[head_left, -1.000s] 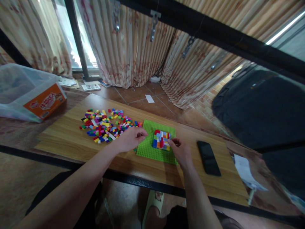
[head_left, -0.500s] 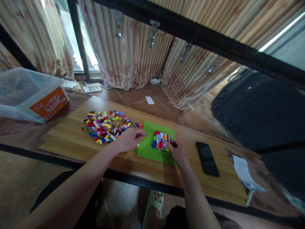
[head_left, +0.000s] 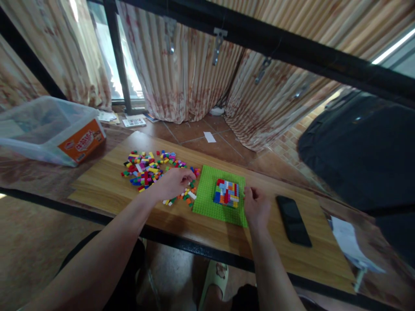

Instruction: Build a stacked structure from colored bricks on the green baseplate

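Observation:
My left hand hovers over the right side of a pile of loose toy bricks, its fingers curled together. Whatever may be between those fingertips is too small to make out. A green studded baseplate lies to the right of the pile. On it sits a flat block of joined, many-coloured bricks, roughly square. At the baseplate's right edge is my right hand, its fingers closed and apart from the joined bricks. Its curled fingers hide what they hold, if anything.
A black phone lies on the wooden tabletop, right of my right hand. A clear plastic bin with an orange label stands at the far left. Papers are at the right end, and a dark bar crosses overhead.
My right hand has left the joined bricks and moved right to the baseplate's edge. My left hand has shifted left, away from the baseplate and over the loose bricks. The view has turned slightly.

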{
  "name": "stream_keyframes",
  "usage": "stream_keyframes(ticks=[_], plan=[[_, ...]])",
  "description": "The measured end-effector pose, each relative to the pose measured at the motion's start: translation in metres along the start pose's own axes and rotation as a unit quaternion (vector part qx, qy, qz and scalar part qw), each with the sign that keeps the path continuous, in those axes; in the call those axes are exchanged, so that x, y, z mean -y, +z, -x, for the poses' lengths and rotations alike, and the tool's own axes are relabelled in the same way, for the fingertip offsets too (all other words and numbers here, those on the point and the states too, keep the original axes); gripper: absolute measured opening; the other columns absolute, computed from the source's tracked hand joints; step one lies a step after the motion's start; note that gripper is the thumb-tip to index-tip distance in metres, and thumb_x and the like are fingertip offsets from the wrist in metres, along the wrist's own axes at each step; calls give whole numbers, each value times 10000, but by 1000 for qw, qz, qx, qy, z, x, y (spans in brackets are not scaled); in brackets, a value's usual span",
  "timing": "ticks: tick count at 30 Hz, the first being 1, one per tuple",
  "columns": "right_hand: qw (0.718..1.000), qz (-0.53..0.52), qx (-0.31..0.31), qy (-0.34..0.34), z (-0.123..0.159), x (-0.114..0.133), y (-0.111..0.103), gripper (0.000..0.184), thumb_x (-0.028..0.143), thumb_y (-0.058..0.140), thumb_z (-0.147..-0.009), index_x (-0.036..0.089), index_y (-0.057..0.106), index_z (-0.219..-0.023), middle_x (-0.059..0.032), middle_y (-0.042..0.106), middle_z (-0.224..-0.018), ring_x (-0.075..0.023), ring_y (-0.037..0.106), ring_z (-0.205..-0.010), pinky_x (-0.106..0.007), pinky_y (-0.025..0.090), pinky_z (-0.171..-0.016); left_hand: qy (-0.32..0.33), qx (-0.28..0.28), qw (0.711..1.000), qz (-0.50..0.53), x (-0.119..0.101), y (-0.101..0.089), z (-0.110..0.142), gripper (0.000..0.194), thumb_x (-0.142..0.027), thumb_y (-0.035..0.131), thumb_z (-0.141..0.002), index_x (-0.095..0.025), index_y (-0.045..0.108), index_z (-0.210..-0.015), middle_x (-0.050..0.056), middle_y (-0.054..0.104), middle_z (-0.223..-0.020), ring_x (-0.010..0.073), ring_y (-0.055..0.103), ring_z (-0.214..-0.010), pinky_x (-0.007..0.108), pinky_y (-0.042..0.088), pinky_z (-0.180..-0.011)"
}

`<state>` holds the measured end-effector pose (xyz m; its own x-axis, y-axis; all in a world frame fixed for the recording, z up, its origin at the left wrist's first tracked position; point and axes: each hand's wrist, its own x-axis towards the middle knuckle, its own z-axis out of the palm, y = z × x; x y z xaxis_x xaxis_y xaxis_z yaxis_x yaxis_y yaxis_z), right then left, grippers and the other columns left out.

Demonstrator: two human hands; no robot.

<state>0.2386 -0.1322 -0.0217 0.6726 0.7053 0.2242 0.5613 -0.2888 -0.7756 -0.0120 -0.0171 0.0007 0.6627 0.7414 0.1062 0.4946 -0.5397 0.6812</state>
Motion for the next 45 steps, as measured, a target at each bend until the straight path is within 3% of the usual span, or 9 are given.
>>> stream_keyframes(ticks=[3, 5, 9, 14, 21, 30, 34, 40, 45], plan=[[996, -40, 18, -80, 17, 22, 9, 320, 418, 493, -862, 152, 667, -827, -57, 677, -743, -176, 606, -666, -281, 452, -629, -18, -22, 999, -42, 4, -3, -1, 258, -122, 457, -822, -176, 698, -897, 16, 711, -826, 141, 630, -755, 236, 453, -705], [986, -55, 80, -137, 33, 34, 20, 269, 378, 488, -883, 176, 660, -839, -44, 671, -786, -170, 609, -719, -277, 463, -670, -26, -26, 997, -61, 6, -4, -1, 273, -130, 446, -832, -184, 700, -918, 20, 718, -844, 147, 636, -765, 240, 452, -702], [949, 27, 205, -237, 61, 49, 43, 188, 260, 496, -906, 193, 670, -923, -51, 655, -885, -173, 607, -829, -282, 454, -759, -27, -24, 994, -100, 10, -2, 0, 284, -140, 433, -838, -187, 699, -929, 35, 721, -868, 163, 646, -795, 254, 454, -717], [937, 110, 238, -230, 73, 57, 62, 198, 212, 494, -922, 190, 670, -1011, -59, 634, -945, -181, 602, -891, -280, 449, -798, -26, -27, 990, -139, 12, 0, 2, 290, -176, 421, -861, -196, 696, -951, 48, 728, -899, 179, 656, -824, 269, 462, -739], [933, 155, 238, -221, 73, 62, 69, 199, 217, 494, -925, 196, 677, -1000, -62, 622, -962, -181, 599, -908, -277, 445, -806, -26, -21, 987, -155, 14, -1, 6, 282, -146, 436, -829, -197, 699, -916, 44, 723, -842, 169, 646, -769, 257, 464, -718], [938, 135, 238, -214, 72, 58, 70, 193, 248, 489, -938, 201, 676, -923, -56, 627, -939, -178, 605, -859, -274, 428, -753, -95, -135, 976, -144, 41, -45, 11, 279, -175, 450, -819, -187, 718, -895, 43, 732, -839, 185, 652, -783, 256, 467, -692], [943, 120, 233, -206, 70, 56, 71, 184, 255, 495, -930, 201, 670, -908, -51, 635, -933, -182, 610, -844, -281, 419, -735, -102, -101, 981, -134, 47, -56, 18, 236, -133, 524, -732, -185, 736, -823, 30, 736, -805, 177, 650, -761, 248, 471, -709], [944, 109, 229, -211, 70, 54, 72, 188, 272, 494, -922, 200, 667, -921, -53, 656, -917, -190, 609, -829, -294, 412, -728, -134, -57, 986, -87, 57, -67, 29, 300, -74, 502, -665, -189, 749, -788, -4, 714, -699, 153, 634, -715, 217, 461, -644], [946, 91, 228, -211, 70, 53, 71, 218, 298, 473, -928, 196, 665, -920, -58, 662, -921, -194, 614, -835, -303, 422, -746, -191, -90, 975, -73, 72, -82, 38, 291, -84, 494, -637, -157, 737, -779, 7, 702, -707, 147, 615, -690, 212, 437, -603]])
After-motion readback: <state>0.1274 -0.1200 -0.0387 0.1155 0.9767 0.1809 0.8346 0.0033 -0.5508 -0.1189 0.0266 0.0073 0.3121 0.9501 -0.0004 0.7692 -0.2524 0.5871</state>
